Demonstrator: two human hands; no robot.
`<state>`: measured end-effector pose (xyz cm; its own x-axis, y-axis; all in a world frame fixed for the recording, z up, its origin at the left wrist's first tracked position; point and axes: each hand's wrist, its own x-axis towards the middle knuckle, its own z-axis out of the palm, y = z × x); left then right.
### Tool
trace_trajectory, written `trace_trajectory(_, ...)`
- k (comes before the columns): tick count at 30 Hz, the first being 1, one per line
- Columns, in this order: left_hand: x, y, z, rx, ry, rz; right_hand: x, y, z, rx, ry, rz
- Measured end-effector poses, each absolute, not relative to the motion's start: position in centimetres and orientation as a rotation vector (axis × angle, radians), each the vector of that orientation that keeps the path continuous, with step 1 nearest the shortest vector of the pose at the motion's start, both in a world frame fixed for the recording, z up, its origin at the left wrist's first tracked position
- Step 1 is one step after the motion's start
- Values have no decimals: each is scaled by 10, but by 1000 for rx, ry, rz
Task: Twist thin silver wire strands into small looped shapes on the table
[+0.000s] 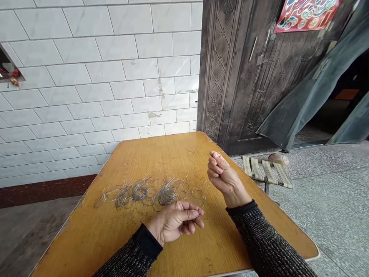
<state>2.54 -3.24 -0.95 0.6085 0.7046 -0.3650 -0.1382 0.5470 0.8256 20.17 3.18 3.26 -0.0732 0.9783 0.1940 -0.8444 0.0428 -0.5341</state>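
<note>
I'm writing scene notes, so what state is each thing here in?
left hand, thumb and fingers pinched on thin wire
right hand, raised, fingers curled on thin wire
wire loops, coiled, lying in loose bunches
table, standing, edge worn
stool, upright, unfolded
curtain, parted

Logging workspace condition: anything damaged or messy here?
Yes: wall tiles left of the door show patchy marks, unlike the cleaner ones farther left. On the table, wire coils look untidy, with loose ends sticking out.
</note>
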Motion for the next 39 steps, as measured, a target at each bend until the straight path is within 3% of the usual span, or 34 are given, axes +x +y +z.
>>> trace_trajectory(16, 24, -29, -6, 826, 602, 898, 218, 47, 28, -108, -226, 1519)
trace_trajectory(29, 26, -38, -4, 1969, 760, 1463, 168, 37, 10, -229, -326, 1617)
trace_trajectory(33, 25, -41, 0, 2193, 544, 1455, 167, 34, 11, -232, -367, 1649)
trace_trajectory(39, 30, -44, 0, 2071, 514, 1377, 171, 31, 16, -210, -440, 1662)
